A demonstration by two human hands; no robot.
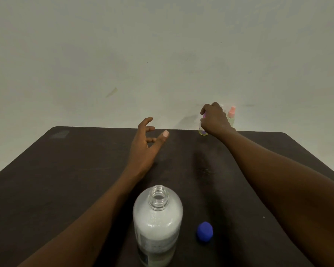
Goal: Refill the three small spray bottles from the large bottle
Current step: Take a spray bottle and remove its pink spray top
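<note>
The large clear bottle stands uncapped at the near edge of the dark table, with its blue cap lying to its right. At the table's far right edge my right hand grips the top of a small spray bottle with a purple head. Just behind it stands a second small spray bottle with a pink head. A whitish bit of another one may show behind my right hand; I cannot tell. My left hand hovers over the middle of the table, fingers spread and holding nothing.
A plain pale wall rises directly behind the table's far edge. The table's rounded far corners show at left and right.
</note>
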